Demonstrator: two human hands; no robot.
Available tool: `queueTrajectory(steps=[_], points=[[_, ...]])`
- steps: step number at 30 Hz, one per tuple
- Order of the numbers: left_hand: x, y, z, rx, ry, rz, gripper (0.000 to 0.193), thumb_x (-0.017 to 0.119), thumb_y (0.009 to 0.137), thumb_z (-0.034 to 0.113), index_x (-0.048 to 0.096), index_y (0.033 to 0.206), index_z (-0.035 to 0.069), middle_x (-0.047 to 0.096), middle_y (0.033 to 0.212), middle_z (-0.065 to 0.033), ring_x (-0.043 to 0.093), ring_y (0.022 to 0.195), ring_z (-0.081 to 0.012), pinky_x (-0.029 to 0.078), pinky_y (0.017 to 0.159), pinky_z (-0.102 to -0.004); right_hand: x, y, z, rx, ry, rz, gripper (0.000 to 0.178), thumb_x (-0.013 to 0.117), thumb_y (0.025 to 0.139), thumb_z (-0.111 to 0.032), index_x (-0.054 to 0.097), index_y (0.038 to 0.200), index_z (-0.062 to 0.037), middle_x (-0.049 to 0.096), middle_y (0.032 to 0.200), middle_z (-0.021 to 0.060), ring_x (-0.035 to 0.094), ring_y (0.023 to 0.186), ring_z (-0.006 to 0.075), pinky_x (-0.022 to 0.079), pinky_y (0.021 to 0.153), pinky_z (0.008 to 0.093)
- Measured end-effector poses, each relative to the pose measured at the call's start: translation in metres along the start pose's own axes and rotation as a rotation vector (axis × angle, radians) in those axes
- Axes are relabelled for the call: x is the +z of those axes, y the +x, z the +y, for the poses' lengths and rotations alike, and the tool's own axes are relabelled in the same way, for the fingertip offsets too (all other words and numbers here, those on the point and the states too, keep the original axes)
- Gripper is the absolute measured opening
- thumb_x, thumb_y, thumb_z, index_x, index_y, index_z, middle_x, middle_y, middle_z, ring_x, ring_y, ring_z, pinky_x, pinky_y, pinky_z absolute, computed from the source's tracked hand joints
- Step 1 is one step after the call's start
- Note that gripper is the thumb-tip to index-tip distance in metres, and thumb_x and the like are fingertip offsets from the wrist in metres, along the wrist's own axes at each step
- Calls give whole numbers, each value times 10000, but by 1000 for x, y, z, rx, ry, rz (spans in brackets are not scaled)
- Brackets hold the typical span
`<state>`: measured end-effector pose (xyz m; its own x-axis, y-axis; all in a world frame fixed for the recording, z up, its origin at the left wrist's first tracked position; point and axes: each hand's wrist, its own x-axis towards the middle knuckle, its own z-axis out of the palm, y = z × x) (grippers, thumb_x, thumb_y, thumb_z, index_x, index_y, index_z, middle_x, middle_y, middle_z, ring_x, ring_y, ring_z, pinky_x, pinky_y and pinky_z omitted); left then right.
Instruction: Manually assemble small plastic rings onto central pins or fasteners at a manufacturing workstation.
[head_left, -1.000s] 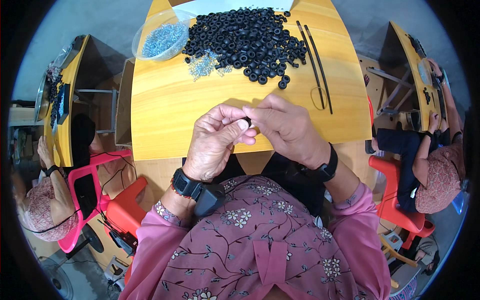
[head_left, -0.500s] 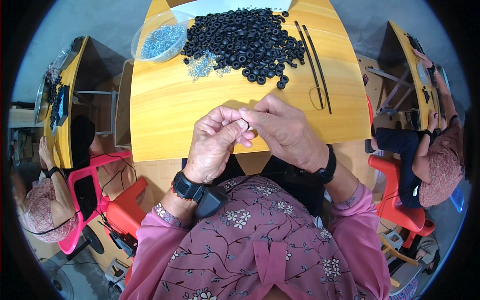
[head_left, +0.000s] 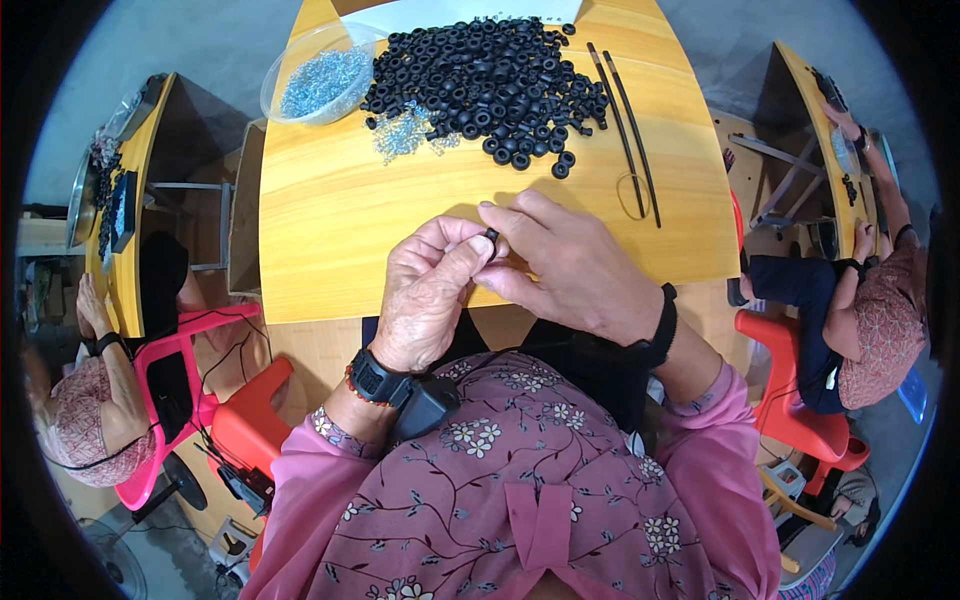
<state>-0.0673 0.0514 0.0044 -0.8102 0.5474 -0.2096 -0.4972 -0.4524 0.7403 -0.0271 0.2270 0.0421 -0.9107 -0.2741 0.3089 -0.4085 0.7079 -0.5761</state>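
Observation:
Above the near edge of the table, my left hand [head_left: 432,275] pinches a small black rubber grommet [head_left: 491,236] between thumb and fingers. My right hand [head_left: 575,258] is close beside it, forefinger and thumb spread apart around the left fingertips; it holds nothing that I can see. A big heap of black rubber grommets [head_left: 490,85] lies beyond the hands. Small clear bluish beads [head_left: 405,132] are scattered at the heap's left front. More such beads [head_left: 322,85] fill a round clear plastic tub [head_left: 350,112].
Two thin dark rods [head_left: 636,150] lie to the right on the wooden table [head_left: 340,230], with a thin loop [head_left: 630,197] by their near ends. A white sheet [head_left: 440,14] is at the far edge. Co-workers sit at tables on the left [head_left: 95,400] and right [head_left: 880,340].
My right finger and thumb have come apart from the left fingertips and spread. The black grommet in my left hand now shows more plainly.

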Motion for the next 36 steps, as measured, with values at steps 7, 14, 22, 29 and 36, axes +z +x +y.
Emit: queueTrajectory(steps=[7,14,22,29,36], points=[[-5,1,1,-22,34,-20,91,597,950,32,622,1006,-36,673,907,-73,626,796,-115,518,760,-244,5,3,1,-18,-119,-90,237,651,866,-181,553,997,-10,553,871,113,614,802,304,499,651,399],[-5,2,-2,-12,45,-18,116,605,956,51,615,1030,-37,666,916,-66,621,795,-108,515,759,-239,9,-1,0,25,-34,-9,249,661,848,-167,549,1008,-12,554,860,125,620,774,320,503,646,417],[0,1,7,-51,53,-21,132,593,964,56,616,1058,-34,662,920,-55,617,810,-101,518,784,-246,9,-3,0,40,-65,47,367,708,808,-162,543,1101,-16,555,903,123,623,759,319,509,621,403],[-9,1,-2,-1,124,-57,92,612,942,23,620,1012,-37,682,905,-76,631,821,-109,524,795,-252,12,-4,-1,6,-139,38,420,702,817,-164,523,1152,14,552,924,136,627,771,320,515,622,398],[-5,-1,-5,41,119,-2,86,619,927,-10,620,1003,-49,689,895,-93,642,810,-119,533,779,-254,11,-3,-3,-4,-138,21,427,679,841,-161,508,1172,47,548,932,157,626,798,321,516,637,396]])
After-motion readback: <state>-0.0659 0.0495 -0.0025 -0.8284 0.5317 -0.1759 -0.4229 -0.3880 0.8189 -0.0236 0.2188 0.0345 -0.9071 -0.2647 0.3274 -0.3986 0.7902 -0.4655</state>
